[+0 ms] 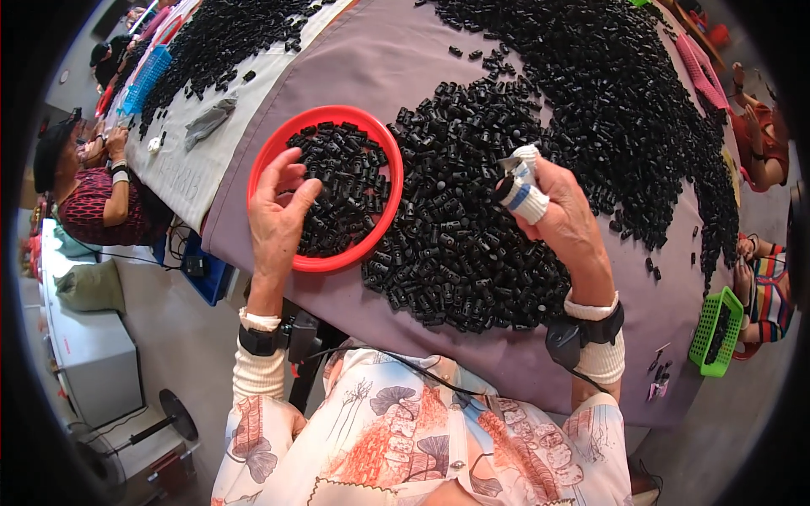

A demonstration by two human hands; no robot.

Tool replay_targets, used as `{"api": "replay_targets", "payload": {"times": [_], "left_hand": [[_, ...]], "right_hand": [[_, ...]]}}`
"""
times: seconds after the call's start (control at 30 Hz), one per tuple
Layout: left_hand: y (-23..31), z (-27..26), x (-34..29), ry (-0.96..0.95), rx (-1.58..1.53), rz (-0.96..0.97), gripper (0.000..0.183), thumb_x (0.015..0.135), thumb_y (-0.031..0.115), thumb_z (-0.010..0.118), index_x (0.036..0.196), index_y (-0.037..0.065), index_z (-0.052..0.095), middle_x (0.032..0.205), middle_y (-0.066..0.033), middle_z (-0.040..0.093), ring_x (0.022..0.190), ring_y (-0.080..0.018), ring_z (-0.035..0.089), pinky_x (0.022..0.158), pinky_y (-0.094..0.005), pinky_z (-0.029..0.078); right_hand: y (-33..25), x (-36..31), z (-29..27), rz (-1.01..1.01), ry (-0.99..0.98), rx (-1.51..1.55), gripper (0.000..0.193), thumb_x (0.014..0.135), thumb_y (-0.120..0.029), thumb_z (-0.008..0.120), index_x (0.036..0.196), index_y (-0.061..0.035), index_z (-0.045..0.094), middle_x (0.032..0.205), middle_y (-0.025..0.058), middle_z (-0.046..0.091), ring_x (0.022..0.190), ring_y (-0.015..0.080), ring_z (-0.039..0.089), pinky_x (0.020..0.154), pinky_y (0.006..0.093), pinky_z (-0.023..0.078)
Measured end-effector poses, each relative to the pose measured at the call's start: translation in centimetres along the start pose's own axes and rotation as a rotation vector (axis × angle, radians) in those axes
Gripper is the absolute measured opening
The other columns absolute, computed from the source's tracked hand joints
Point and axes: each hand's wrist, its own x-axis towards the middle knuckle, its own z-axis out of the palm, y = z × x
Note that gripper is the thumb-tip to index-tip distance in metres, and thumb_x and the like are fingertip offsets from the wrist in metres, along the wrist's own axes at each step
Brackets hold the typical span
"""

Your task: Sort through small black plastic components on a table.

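Observation:
My left hand (281, 202) hovers over the left part of a round red basin (390, 215), its fingers apart and nothing plainly held. Inside the basin lie many small black plastic parts (346, 181), cylinder-like with holes. To the right, my right hand (548, 192) is closed above a big heap of the same black parts (460, 253). White cloth covers (527, 201) with blue stripes wrap its thumb and forefinger. A small grey, metal-looking tip and something dark show between those fingers; what they belong to is too small to tell.
A larger spread of black parts (607, 110) covers the far right of the cloth-covered table (337, 59). Near the right edge are a green basket (715, 333) and small tools (660, 379). Other people sit left (105, 190) and right (764, 139). A cable crosses my lap.

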Motion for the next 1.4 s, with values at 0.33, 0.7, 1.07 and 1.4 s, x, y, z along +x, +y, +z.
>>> {"api": "replay_targets", "payload": {"times": [0.33, 0.7, 1.07, 1.4], "left_hand": [[1.1, 11.2, -4.9, -0.554, 0.269, 0.537, 0.023, 0.068, 0.006, 0.067, 0.090, 0.005, 0.060, 0.085, -0.0096, 0.053, 0.083, -0.0262, 0.051, 0.072, -0.0348, 0.043], [2.9, 11.4, -4.1, -0.672, 0.067, 0.340, 0.016, 0.073, 0.004, 0.064, 0.087, 0.004, 0.056, 0.083, -0.0051, 0.057, 0.079, -0.0168, 0.054, 0.070, -0.0308, 0.043], [5.2, 7.9, -1.0, -0.742, -1.327, -0.422, 0.023, 0.087, 0.009, 0.055, 0.109, 0.000, 0.052, 0.094, -0.0132, 0.061, 0.079, -0.0187, 0.062, 0.075, -0.0294, 0.051], [5.8, 7.3, -1.2, -0.737, -1.371, -0.442, 0.027, 0.087, 0.011, 0.055, 0.111, 0.000, 0.051, 0.091, -0.0130, 0.061, 0.077, -0.0189, 0.061, 0.075, -0.0345, 0.049]], "right_hand": [[1.0, -0.4, -0.6, -0.020, 0.053, 0.023, 0.016, 0.080, -0.013, 0.054, 0.089, -0.0010, 0.058, 0.064, 0.0007, 0.054, 0.054, 0.0068, 0.051, 0.049, 0.0212, 0.041], [1.5, -0.8, -3.0, -0.037, 0.177, 0.093, 0.027, 0.083, -0.027, 0.054, 0.085, -0.0018, 0.063, 0.083, 0.0040, 0.062, 0.075, 0.0098, 0.055, 0.069, 0.0232, 0.043], [-0.4, -0.3, 0.1, -0.191, 0.058, 0.045, 0.032, 0.077, -0.017, 0.061, 0.104, 0.0005, 0.058, 0.101, 0.0085, 0.060, 0.085, 0.0145, 0.056, 0.075, 0.0263, 0.044], [-1.5, 0.2, 1.2, -0.236, -0.026, 0.018, 0.033, 0.077, -0.019, 0.061, 0.102, 0.0017, 0.057, 0.100, 0.0089, 0.060, 0.081, 0.0162, 0.058, 0.071, 0.0266, 0.045]]}}
